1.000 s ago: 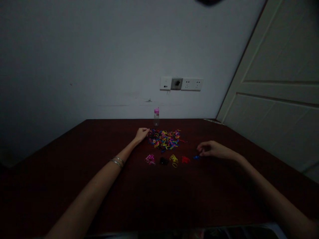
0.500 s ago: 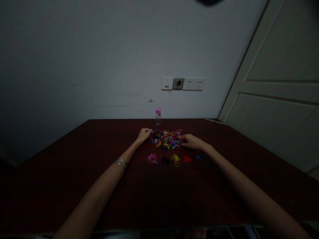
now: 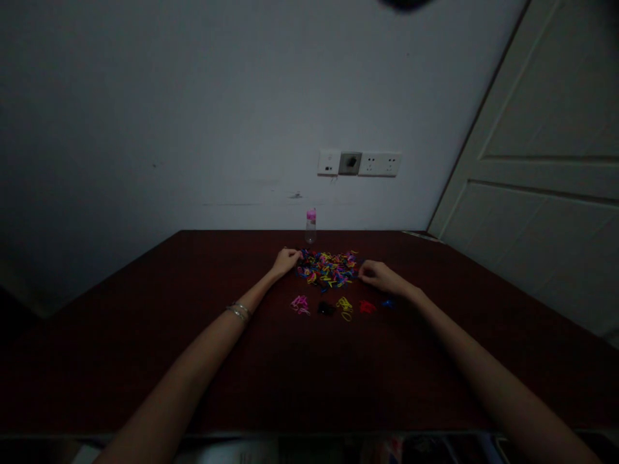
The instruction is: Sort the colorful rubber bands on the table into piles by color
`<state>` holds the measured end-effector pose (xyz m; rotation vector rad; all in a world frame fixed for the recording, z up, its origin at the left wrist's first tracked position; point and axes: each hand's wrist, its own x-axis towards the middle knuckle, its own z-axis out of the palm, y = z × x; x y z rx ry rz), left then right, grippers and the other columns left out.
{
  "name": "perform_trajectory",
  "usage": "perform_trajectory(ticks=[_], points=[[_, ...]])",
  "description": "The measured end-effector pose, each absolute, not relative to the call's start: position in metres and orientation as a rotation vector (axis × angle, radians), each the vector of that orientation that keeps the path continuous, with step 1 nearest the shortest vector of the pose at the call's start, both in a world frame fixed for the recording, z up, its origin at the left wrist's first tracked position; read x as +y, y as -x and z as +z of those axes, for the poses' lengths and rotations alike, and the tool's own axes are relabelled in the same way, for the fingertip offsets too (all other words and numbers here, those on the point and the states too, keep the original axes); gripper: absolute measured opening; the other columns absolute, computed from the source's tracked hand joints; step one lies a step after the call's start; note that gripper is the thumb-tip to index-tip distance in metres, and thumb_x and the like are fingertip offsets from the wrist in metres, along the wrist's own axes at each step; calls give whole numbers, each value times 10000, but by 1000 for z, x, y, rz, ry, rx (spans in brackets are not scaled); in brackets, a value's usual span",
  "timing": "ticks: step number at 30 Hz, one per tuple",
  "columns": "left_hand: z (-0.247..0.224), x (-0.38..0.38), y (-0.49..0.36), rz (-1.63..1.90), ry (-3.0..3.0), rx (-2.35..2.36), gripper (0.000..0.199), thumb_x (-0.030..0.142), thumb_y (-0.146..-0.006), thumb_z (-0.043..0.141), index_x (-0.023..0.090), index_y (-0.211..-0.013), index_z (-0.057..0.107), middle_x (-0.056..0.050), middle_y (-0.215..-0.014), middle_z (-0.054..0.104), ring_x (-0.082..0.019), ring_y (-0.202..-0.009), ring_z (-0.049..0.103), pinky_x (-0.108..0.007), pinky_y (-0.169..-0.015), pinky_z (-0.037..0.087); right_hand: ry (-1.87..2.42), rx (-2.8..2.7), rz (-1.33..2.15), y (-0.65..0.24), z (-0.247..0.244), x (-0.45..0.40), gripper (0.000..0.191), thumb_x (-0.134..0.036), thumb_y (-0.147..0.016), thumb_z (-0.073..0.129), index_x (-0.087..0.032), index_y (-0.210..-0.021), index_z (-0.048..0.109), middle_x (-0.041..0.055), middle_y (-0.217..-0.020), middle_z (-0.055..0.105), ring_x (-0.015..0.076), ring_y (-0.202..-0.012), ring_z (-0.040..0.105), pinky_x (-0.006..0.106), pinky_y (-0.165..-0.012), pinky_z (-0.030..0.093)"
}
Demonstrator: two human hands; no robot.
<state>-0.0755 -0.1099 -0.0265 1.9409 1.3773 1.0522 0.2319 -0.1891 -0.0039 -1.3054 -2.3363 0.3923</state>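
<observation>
A mixed pile of small coloured rubber bands (image 3: 329,267) lies on the dark red table (image 3: 290,374). My left hand (image 3: 287,259) rests at the pile's left edge, fingers drawn together at the bands; what they hold, if anything, is too small to see. At the right edge, my right hand (image 3: 380,276) has thumb and fingers pinched together, their tips hard to make out. Nearer me, in a row, lie small heaps of pink bands (image 3: 300,305), black bands (image 3: 325,309), yellow bands (image 3: 344,305), red bands (image 3: 367,307) and blue bands (image 3: 387,303).
Behind the pile stands a clear bottle with a pink cap (image 3: 311,227). The wall behind carries a row of sockets (image 3: 380,164). A pale panelled door (image 3: 541,167) is on the right. Various items sit below the table's front edge.
My right hand has drawn slightly away from the pile toward the right, its fingers still pinched. My left hand stays at the pile's left edge. The whole view has shifted slightly.
</observation>
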Motion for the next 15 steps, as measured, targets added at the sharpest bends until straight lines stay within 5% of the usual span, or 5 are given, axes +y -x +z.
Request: perform_trajectory(ticks=[15], points=[[-19, -119, 76, 1171, -1882, 1276, 349, 377, -747, 461, 90, -664, 641, 28, -442, 438, -79, -461, 397, -194, -473, 307, 1492, -2342, 921, -271, 33, -203, 188, -266, -597, 554, -137, -678, 664, 42, -694, 642, 149, -625, 547, 251, -565, 412]])
